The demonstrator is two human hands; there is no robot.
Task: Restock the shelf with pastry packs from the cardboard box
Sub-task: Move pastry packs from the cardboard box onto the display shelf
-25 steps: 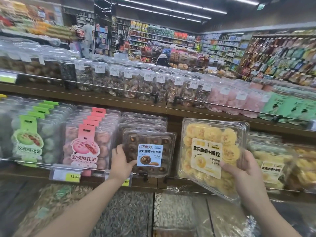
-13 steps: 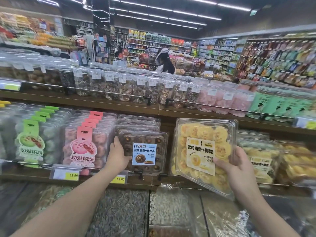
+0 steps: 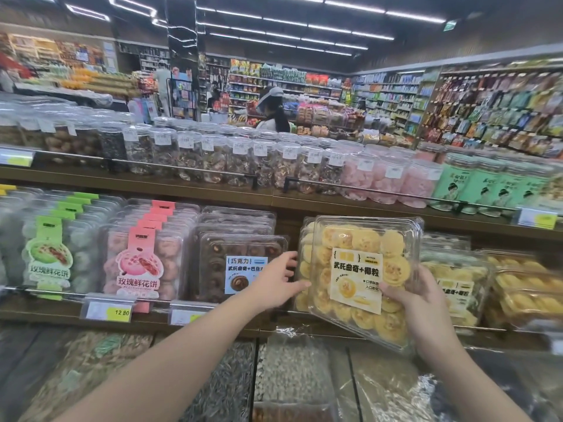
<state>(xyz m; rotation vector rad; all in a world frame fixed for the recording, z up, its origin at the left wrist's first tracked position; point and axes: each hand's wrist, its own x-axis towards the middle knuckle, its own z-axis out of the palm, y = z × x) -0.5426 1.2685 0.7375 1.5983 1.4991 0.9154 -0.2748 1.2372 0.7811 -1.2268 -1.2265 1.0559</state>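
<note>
While right hand grips one yellow pastry pack, left hand spread beside it.

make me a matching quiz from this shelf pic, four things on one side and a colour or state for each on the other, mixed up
Things:
1. rose pastry pack
2. chocolate cookie pack
3. yellow cookie pack
4. left hand

States:
A. held tilted by the right hand
B. pink label
C. open, reaching between two packs
D. blue-edged label, dark cookies

Pairs: 1-B, 2-D, 3-A, 4-C
</note>
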